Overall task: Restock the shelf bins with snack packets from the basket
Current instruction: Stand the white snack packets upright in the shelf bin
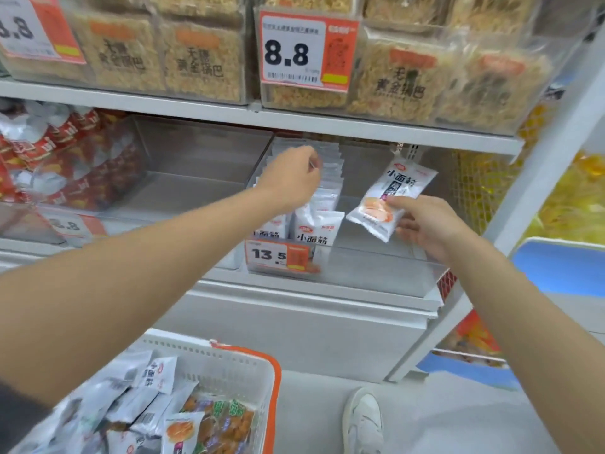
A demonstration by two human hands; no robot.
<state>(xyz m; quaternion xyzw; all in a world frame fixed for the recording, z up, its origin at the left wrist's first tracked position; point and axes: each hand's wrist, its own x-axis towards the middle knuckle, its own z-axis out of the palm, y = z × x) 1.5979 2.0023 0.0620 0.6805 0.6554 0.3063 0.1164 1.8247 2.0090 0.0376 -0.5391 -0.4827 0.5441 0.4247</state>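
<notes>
A clear shelf bin on the middle shelf holds a row of upright white snack packets along its left side. My left hand reaches into the bin and rests against the tops of that row, fingers curled on the packets. Held tilted over the bin's right half is one white snack packet with an orange picture, pinched in my right hand. The white basket with an orange rim sits low at the front left, with several more packets inside.
An empty clear bin stands left of the stocked one, and red packets fill the far left. Bins of yellow crackers and 8.8 price tags sit on the shelf above. A 13.5 tag hangs in front. My white shoe is on the floor.
</notes>
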